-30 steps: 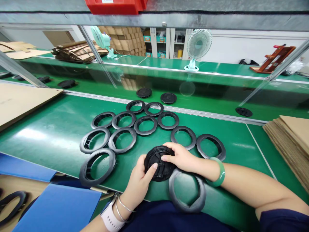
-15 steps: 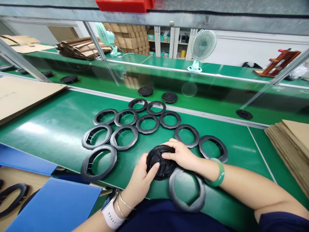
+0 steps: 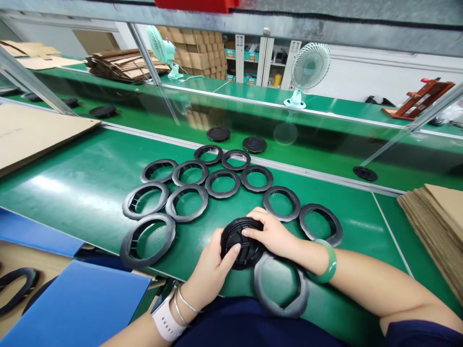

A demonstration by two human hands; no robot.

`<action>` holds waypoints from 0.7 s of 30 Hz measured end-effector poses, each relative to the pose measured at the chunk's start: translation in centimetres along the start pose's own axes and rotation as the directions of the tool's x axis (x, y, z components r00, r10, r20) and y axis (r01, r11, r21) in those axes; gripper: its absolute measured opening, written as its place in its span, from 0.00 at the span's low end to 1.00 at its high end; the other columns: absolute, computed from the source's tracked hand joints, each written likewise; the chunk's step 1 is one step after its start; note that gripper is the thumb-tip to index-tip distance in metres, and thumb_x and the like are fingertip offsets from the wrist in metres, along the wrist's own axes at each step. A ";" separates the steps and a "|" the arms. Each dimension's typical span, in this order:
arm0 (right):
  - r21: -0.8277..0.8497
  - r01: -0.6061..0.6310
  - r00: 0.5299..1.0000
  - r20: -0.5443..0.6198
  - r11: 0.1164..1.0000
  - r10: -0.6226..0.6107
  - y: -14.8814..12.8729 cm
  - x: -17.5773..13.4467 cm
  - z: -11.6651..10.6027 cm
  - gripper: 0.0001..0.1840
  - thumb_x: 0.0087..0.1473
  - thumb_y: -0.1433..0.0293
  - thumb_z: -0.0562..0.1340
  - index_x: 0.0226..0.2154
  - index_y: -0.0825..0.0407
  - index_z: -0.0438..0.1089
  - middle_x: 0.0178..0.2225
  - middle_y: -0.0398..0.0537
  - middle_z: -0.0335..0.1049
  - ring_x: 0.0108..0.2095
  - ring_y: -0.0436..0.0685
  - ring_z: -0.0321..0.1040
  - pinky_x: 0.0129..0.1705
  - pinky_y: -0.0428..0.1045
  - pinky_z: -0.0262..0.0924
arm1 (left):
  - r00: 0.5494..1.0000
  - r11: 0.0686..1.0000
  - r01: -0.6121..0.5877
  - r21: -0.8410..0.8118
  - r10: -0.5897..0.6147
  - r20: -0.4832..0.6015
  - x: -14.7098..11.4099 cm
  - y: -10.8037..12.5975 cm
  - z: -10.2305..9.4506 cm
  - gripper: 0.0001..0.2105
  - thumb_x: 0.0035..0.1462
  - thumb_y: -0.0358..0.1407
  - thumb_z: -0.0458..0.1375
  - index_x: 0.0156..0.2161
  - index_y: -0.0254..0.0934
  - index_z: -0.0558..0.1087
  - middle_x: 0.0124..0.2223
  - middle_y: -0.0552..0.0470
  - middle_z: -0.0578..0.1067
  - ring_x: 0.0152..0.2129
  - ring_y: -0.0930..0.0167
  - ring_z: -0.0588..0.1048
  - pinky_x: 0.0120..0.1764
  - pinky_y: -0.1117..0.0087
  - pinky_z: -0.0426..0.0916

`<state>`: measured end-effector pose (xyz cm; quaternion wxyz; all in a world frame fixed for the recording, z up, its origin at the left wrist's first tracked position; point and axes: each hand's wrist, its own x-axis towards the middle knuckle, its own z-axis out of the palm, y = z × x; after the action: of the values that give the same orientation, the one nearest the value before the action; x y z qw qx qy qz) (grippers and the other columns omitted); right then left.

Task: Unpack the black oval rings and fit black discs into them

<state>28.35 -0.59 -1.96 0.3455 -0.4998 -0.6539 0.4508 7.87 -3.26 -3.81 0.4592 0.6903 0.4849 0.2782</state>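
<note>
Between my two hands is a round black plastic disc part (image 3: 243,246), with ribs or moulded shapes on its face. My left hand (image 3: 213,265) grips its left edge, thumb on the face. My right hand (image 3: 271,233) holds its upper right side, thumb also on the face; the fingers behind the disc are hidden. Just below my right hand lies a black ring (image 3: 281,286), close to the table's front edge. More black rings, such as one ring (image 3: 187,203) and another ring (image 3: 281,203), lie in an arc beyond my hands.
Black discs (image 3: 254,144) lie on the green strip behind a metal rail (image 3: 311,172). Cardboard sheets (image 3: 427,231) are stacked at the right, and a cardboard piece (image 3: 43,132) lies at the left. Blue sheets (image 3: 83,303) and more rings are at lower left. Two fans (image 3: 310,67) stand at the back.
My hands keep their hold on the disc in nearly the same place. The view has shifted slightly; the rings stay where they were.
</note>
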 end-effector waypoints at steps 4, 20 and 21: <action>-0.048 -0.013 0.999 -0.037 0.999 0.011 0.2 0.3 0.0 0.07 0.53 0.78 0.70 0.31 0.53 0.73 0.34 0.41 0.63 0.38 0.53 0.63 0.44 0.50 0.56 | 1.000 1.000 0.022 -0.016 -0.022 -0.006 0.2 -0.1 0.0 0.15 0.64 0.46 0.54 0.50 0.39 0.64 0.42 0.51 0.74 0.39 0.65 0.73 0.43 0.65 0.67; -0.083 -0.022 0.990 0.137 0.996 0.033 0.2 -0.3 -0.4 0.33 0.42 0.62 0.78 0.48 0.48 0.67 0.43 0.44 0.73 0.42 0.58 0.70 0.41 0.50 0.64 | 0.987 0.999 0.027 0.034 -0.022 -0.158 0.2 -2.2 -0.4 0.23 0.58 0.54 0.57 0.50 0.40 0.68 0.47 0.47 0.78 0.46 0.58 0.76 0.46 0.61 0.72; -0.123 -0.033 0.994 0.096 0.992 0.045 0.4 -0.3 -0.1 0.32 0.42 0.62 0.77 0.48 0.48 0.68 0.42 0.44 0.73 0.41 0.58 0.71 0.39 0.49 0.63 | 0.986 0.999 0.027 0.033 -0.021 -0.166 0.2 -2.4 -0.5 0.24 0.57 0.55 0.57 0.50 0.40 0.68 0.47 0.47 0.78 0.46 0.57 0.77 0.45 0.61 0.73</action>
<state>28.66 -0.83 -2.26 0.2730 -0.5096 -0.6864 0.4412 6.58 -2.61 -5.83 0.4084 0.6669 0.5344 0.3207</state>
